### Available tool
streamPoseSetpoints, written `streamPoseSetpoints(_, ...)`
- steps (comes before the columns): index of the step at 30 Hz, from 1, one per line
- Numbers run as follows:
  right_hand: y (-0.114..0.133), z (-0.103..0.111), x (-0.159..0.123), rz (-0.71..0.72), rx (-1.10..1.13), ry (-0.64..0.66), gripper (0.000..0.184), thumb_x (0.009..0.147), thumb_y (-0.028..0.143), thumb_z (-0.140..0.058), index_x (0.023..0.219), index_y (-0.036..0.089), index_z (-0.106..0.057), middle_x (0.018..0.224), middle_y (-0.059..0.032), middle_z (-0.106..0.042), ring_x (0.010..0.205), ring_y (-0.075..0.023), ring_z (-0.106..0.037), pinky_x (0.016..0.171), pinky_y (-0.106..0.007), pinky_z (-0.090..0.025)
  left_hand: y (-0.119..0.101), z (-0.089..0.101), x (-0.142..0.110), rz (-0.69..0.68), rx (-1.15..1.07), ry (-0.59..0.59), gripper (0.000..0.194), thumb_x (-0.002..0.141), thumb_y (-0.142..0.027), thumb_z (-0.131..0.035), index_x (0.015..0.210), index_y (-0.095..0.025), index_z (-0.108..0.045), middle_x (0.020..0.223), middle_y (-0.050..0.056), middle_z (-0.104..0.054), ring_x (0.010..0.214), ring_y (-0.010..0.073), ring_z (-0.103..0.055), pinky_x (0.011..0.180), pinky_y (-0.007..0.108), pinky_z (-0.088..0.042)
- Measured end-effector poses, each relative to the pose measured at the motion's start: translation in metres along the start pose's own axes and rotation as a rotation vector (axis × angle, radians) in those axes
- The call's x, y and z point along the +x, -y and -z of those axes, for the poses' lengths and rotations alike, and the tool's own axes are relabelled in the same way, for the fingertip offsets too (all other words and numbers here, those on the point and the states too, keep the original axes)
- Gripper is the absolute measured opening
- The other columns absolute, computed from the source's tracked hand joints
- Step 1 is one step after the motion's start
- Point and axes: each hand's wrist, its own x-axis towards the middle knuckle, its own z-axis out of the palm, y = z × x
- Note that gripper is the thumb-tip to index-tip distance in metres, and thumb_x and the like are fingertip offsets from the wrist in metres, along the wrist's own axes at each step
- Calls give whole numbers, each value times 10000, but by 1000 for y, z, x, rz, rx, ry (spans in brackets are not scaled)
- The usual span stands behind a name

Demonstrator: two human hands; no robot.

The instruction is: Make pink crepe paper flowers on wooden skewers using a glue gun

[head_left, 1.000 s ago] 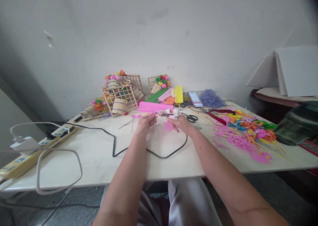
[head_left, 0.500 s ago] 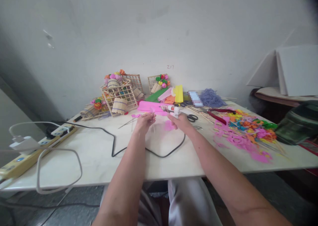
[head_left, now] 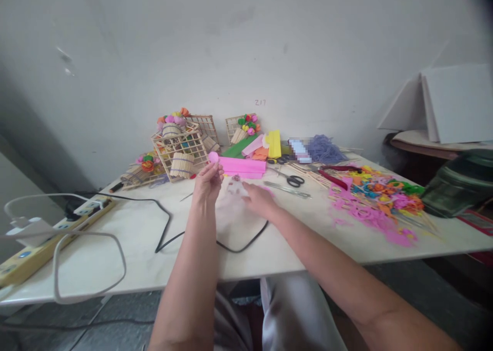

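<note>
With flowers [head_left: 170, 119] seemingly done at eleven o'clock, my left fingers [head_left: 211, 173] pinched an apparently unfinished pink disc [head_left: 213, 157], right fingers [head_left: 254, 195] unreadable.

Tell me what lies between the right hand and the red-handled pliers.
In the head view, between the right hand and the red-handled pliers lie a slim silvery tool, the black-handled scissors and some thin wooden sticks.

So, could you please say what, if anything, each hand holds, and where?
The left hand pinches a pink disc by its lower edge; the right hand is at a blurred glue gun, its hold unclear.
</note>
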Motion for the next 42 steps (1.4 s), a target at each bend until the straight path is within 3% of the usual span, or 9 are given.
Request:
streamPoseSetpoints(4,17,-11,0,78,-97,31,417,826,273,-387,1228,161,-386,1050,-119,-566,934,-242,-526,726,-330,-389,7,-7,-1,-1,33,37,79,632,-83,-637,687,-131,-606,562,-18,-566,478,36,-512,430,120,-415)
streamPoseSetpoints(9,29,-21,4,70,-210,53,329,803,211,-406,1100,114,-508,961,-153,-579,915,-264,-512,711,-341,-395,29,-12,-1,73,95,161,137,593,-131,-684,717,-105,-631,593,7,-587,495,45,-527,448,131,-431)
streamPoseSetpoints(12,28,-18,6,95,-225,43,322,783,294,-450,1018,110,-571,961,-166,-585,913,-280,-509,742,-364,-384,35,-12,-2,107,114,193,150,587,-139,-691,722,-99,-638,609,16,-596,502,46,-532,453,130,-433)
streamPoseSetpoints(16,0,5,7,77,-82,-45,328,803,378,-422,967,174,-619,936,-107,-622,860,-227,-550,764,-332,-373,36,-9,-4,116,123,208,157,584,-144,-694,725,-96,-647,599,16,-595,501,52,-533,467,146,-440)
streamPoseSetpoints(19,-39,26,7,-156,34,-107,257,775,331,-466,913,204,-642,929,-62,-648,842,-191,-571,692,-274,-389,38,-10,-6,142,146,201,148,577,-144,-695,706,-92,-645,598,21,-597,482,52,-524,462,157,-431)
streamPoseSetpoints(22,-73,39,4,-304,45,-38,170,711,285,-539,796,217,-670,866,-50,-667,794,-190,-586,622,-257,-389,42,-12,-7,170,165,204,131,571,-141,-696,675,-86,-637,605,31,-602,480,56,-522,457,165,-420)
streamPoseSetpoints(25,-86,43,1,-315,36,48,146,651,254,-595,761,229,-687,865,-37,-674,771,-190,-594,596,-249,-386,45,-11,-7,191,183,219,123,572,-145,-696,660,-84,-636,609,37,-607,480,58,-523,473,173,-426)
streamPoseSetpoints(34,-68,43,-1,-207,-185,208,232,675,321,-576,864,259,-697,903,-47,-667,858,-212,-594,694,-260,-397,48,-8,-6,224,199,252,158,557,-160,-717,666,-73,-643,614,36,-607,474,54,-526,472,165,-434)
streamPoseSetpoints(42,-60,40,-4,-111,-399,175,283,738,217,-452,902,161,-676,888,-132,-655,855,-241,-594,694,-298,-399,47,-8,-6,231,187,237,148,555,-157,-717,658,-79,-645,603,28,-605,477,51,-529,475,156,-430)
